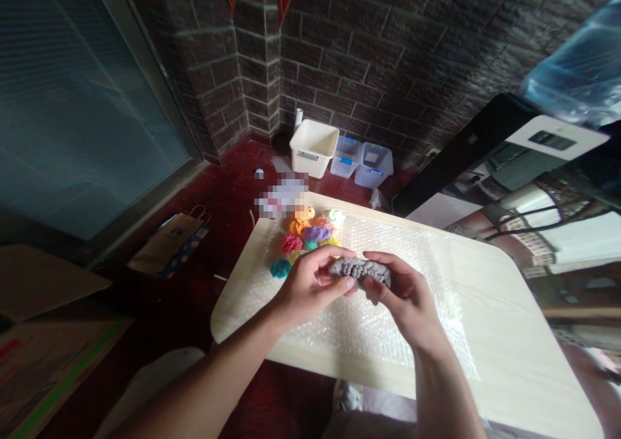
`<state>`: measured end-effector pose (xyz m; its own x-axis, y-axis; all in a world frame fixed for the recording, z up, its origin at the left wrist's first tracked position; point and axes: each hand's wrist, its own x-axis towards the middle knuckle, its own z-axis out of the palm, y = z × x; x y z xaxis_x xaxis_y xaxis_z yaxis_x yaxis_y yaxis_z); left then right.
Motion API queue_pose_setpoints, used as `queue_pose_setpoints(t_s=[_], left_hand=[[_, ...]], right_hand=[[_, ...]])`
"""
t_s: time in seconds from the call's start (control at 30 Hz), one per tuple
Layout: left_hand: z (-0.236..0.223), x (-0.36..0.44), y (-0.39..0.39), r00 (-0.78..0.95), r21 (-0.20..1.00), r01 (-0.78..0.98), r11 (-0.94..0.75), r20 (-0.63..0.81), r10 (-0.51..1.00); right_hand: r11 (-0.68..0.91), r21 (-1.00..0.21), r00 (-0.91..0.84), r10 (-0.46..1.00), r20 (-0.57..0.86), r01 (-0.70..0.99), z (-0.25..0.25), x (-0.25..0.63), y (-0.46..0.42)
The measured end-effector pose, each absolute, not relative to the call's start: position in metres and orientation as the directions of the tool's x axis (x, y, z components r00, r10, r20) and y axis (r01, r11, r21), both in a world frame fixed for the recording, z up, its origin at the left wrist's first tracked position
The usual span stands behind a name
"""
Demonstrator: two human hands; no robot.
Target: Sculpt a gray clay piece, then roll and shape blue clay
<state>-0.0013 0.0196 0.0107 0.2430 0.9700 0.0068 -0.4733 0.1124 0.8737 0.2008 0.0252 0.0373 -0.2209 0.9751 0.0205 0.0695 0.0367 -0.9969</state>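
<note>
A lump of grey modelling clay (361, 269), long and knobbly with a ridged surface, is held above the table between both hands. My left hand (317, 277) grips its left end, thumb in front and fingers behind. On the right end, my right hand (400, 287) has its thumb pressed on the near side and its index finger along the top. Just beyond my left hand lie several coloured clay lumps, among them a purple one (317, 233), a red one (292, 243) and a teal one (280, 269). My left hand partly hides some of them.
Bubble wrap (388, 238) covers much of the pale wooden table (514, 335). Beyond it on the floor stand a cream bin (313, 158) and two clear plastic boxes (373, 167). A paper bag (169, 242) lies at left; cluttered shelving is at right.
</note>
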Motion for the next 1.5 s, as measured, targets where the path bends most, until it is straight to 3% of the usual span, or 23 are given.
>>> queue_pose_setpoints(t_s=[0.23,0.57,0.97,1.1,1.27,1.5], left_hand=[[0.015,-0.003,0.021,0.27,0.883,-0.434,0.179,-0.062,0.961],[-0.002,0.002,0.016,0.223,0.954,-0.291,0.076,-0.01,0.975],[-0.003,0.004,0.015,0.238,0.964,-0.246,0.097,-0.037,0.971],[0.001,0.003,0.018,0.233,0.944,-0.297,0.14,-0.071,0.97],[0.007,0.002,0.022,0.209,0.877,-0.419,0.235,-0.159,0.965],[0.009,0.005,0.021,0.129,0.875,-0.431,0.221,-0.183,0.975]], right_hand=[[0.049,-0.993,-0.167,0.985,0.031,0.105,0.034,0.201,0.027],[0.111,-0.953,-0.169,0.984,0.065,0.281,0.031,0.198,0.026],[0.147,-0.934,-0.185,0.979,0.089,0.325,0.03,0.195,0.025],[0.114,-0.955,-0.17,0.983,0.069,0.272,0.032,0.191,0.025],[0.038,-0.995,-0.123,0.992,0.027,0.089,0.035,0.192,0.027],[-0.032,-0.999,-0.145,0.989,-0.029,-0.02,0.034,0.191,0.029]])
